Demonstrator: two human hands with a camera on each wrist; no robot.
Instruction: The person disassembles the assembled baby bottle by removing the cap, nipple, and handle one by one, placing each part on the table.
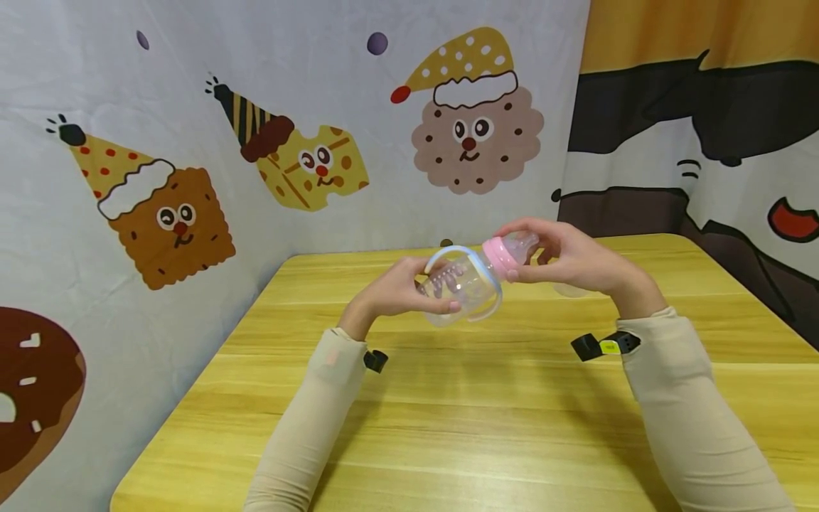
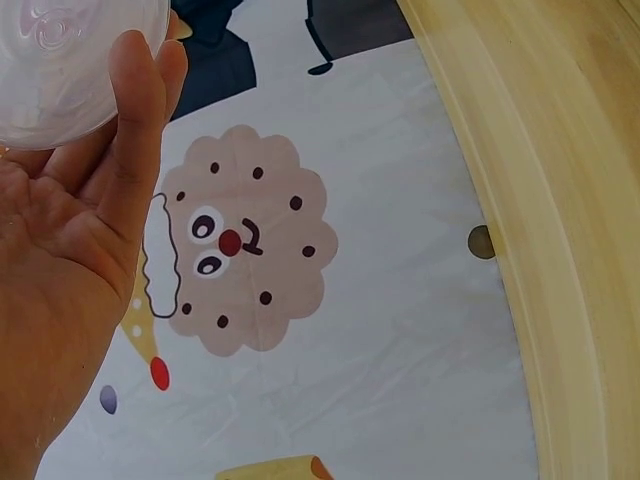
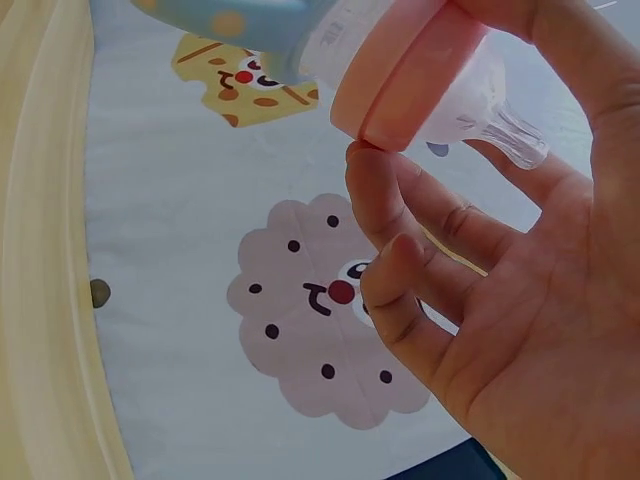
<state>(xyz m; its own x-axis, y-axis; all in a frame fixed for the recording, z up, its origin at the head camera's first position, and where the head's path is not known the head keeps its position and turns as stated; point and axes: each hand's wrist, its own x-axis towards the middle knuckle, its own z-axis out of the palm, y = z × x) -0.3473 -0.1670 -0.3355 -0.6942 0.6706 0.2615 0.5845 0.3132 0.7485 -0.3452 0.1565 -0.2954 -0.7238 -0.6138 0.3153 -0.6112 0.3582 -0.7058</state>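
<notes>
Baby bottle's (image 1: 466, 286) clamped in both hands: body gripped by the left hand (image 1: 399, 288), pink collar (image 1: 498, 258) pinched by the right hand (image 1: 569, 259). It's held tilted lengthwise, nipple (image 1: 523, 246) aimed up-right, above a wood-grain table (image 1: 448, 412); cartoon-print cloth (image 1: 390, 178) is hung behind.

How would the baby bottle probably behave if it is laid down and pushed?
The baby bottle is probably light, since no liquid shows inside. It seems fairly stiff: its round base shows no dent in the left hand. It might roll only a little, because the curved handles stick out.
</notes>
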